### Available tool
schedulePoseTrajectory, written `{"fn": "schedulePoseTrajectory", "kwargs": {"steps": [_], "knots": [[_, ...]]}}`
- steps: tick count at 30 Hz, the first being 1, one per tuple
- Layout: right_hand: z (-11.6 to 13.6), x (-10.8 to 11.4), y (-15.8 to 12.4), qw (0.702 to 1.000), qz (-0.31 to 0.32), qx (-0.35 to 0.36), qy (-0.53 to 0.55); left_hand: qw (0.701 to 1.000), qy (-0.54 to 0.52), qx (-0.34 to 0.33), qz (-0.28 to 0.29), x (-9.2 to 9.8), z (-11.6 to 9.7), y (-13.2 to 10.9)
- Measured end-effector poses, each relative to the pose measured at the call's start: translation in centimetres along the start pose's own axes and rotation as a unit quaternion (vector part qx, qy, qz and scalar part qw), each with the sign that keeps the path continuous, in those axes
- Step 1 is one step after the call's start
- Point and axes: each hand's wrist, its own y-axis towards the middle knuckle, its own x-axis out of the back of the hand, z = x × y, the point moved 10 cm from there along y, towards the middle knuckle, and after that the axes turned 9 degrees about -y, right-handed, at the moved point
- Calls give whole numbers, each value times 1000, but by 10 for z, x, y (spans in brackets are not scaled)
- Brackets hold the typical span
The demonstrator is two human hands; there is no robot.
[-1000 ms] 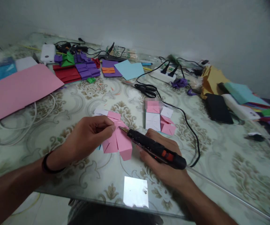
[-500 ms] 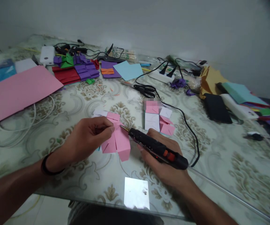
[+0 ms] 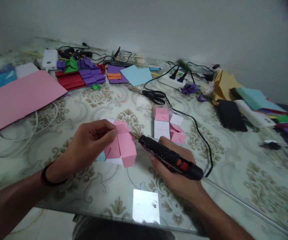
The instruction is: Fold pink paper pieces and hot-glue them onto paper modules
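My right hand (image 3: 174, 166) is wrapped round a black hot glue gun (image 3: 167, 155) with a clear glue stick (image 3: 234, 193) trailing from its back. The gun's metal tip points left, close to the edge of a folded pink paper piece (image 3: 127, 146). My left hand (image 3: 95, 143) has its thumb and forefinger pinched on this piece's upper left part. White and light blue paper shows along its edges. Right of it lies another folded pink and white paper piece (image 3: 162, 129), which neither hand touches.
A black cable (image 3: 204, 140) curves behind my right hand to a white power strip (image 3: 172, 80). Scissors (image 3: 154, 96) lie mid-table. Large pink sheets (image 3: 21, 96) are at the left, with folded purple papers (image 3: 92, 76) behind. A black phone-like slab (image 3: 231, 115) rests at the right.
My left hand and the pink paper piece have shifted slightly left, and the piece has turned a little. The glue gun has moved slightly right, its tip still near the paper.
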Motion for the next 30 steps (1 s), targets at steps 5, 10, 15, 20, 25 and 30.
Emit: {"fn": "schedulePoseTrajectory", "kwargs": {"steps": [5,10,15,20,25,30], "knots": [[-1,1,0,1000,-2,1,-3,1000,-6,3,-4,0,0,0],[-1,2,0,1000,-4,1,-12,1000,-7,4,-15,1,-3,1],[-2,2,0,1000,-9,4,-11,1000,-2,2,-18,2,-2,0],[-6,1,0,1000,-11,1,-13,999,46,-18,-23,3,-6,0],[-8,-1,1,1000,-7,-7,-1,994,102,-38,-16,-1,-15,0],[-28,-3,3,997,13,-67,-28,995,96,-33,-21,0,-15,0]]}}
